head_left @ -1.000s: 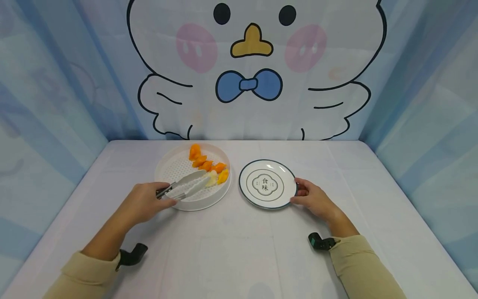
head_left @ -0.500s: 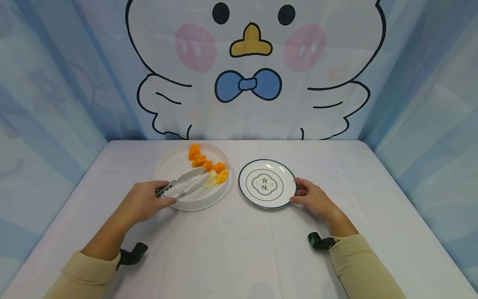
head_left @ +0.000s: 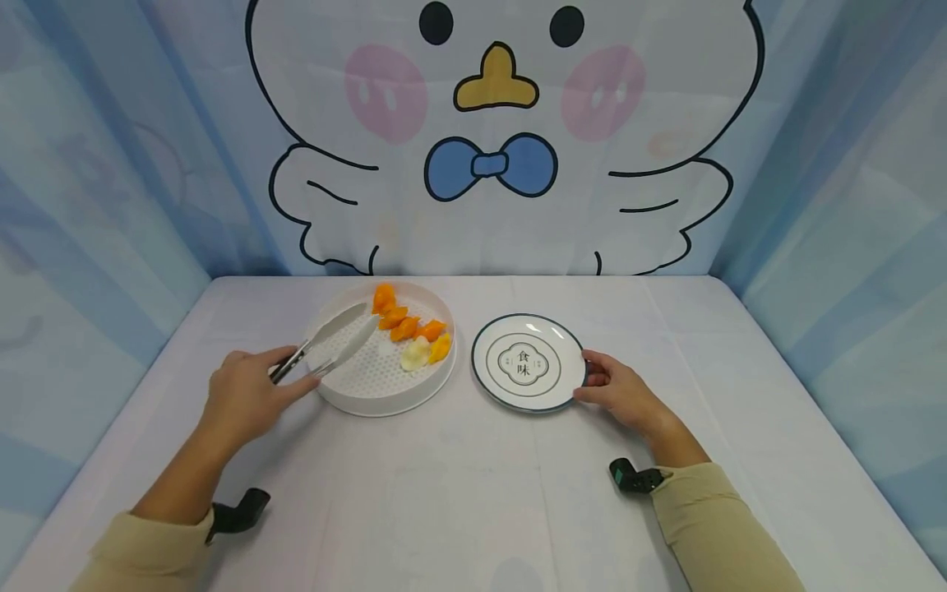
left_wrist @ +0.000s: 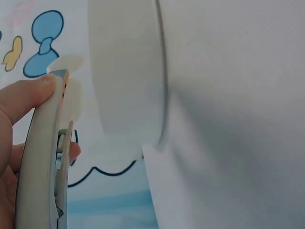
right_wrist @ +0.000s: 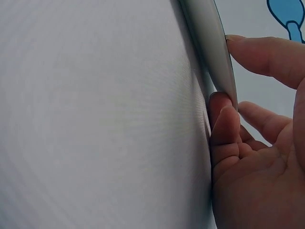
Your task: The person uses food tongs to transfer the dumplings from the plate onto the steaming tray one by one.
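My left hand (head_left: 247, 395) holds a pair of tongs (head_left: 342, 319) near its hinge end, thumb on one arm and fingers on the other. The tongs' tips are apart with nothing between them, above a round white tray (head_left: 385, 405) with a perforated floor. In the tray lie several orange pieces (head_left: 404, 329), a yellow piece (head_left: 440, 348) and a pale yellow piece (head_left: 416, 354). My right hand (head_left: 621, 395) grips the right rim of a white plate (head_left: 551, 378) with a dark blue edge; fingertips reach under the rim in the right wrist view.
A white cloth (head_left: 459, 493) covers the table. Behind stands a curtain (head_left: 491, 234) printed with a cartoon bird, and blue curtains (head_left: 96, 271) close in both sides. Each wrist wears a black camera (head_left: 240, 511).
My left hand and the tongs have moved left and back, away from the pale yellow piece, which stays in the tray. The right hand and plate have not visibly moved.
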Tool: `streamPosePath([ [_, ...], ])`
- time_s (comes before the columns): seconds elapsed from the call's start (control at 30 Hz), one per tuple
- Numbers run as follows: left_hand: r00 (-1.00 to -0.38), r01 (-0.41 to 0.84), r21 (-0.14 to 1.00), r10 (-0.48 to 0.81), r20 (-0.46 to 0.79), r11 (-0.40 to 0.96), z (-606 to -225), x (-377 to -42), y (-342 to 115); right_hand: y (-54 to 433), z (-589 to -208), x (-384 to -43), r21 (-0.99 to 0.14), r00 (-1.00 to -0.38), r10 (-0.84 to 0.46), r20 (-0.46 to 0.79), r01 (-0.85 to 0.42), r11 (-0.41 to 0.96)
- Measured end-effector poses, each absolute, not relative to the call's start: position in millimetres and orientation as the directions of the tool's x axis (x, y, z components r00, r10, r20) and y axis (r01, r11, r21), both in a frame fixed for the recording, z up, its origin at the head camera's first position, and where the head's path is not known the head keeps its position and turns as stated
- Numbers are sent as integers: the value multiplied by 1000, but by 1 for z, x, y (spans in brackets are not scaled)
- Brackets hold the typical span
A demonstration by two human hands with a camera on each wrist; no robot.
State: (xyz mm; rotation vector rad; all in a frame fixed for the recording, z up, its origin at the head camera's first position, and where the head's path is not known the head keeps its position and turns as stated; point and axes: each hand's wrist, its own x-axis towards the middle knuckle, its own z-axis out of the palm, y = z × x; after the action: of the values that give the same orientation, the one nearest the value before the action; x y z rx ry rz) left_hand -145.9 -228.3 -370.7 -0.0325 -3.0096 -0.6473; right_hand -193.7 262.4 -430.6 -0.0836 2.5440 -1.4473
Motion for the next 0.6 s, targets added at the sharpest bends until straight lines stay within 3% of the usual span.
streamPosePath([
  [0.23,-996,-5,472,-48,79,882,-374,-139,-246,262,-430,-195,-842,-977,-146,-156,54,537],
  [0.6,-988,-37,478,-103,114,878,-379,-130,-269,262,-430,-194,-837,-978,-148,-150,46,545],
])
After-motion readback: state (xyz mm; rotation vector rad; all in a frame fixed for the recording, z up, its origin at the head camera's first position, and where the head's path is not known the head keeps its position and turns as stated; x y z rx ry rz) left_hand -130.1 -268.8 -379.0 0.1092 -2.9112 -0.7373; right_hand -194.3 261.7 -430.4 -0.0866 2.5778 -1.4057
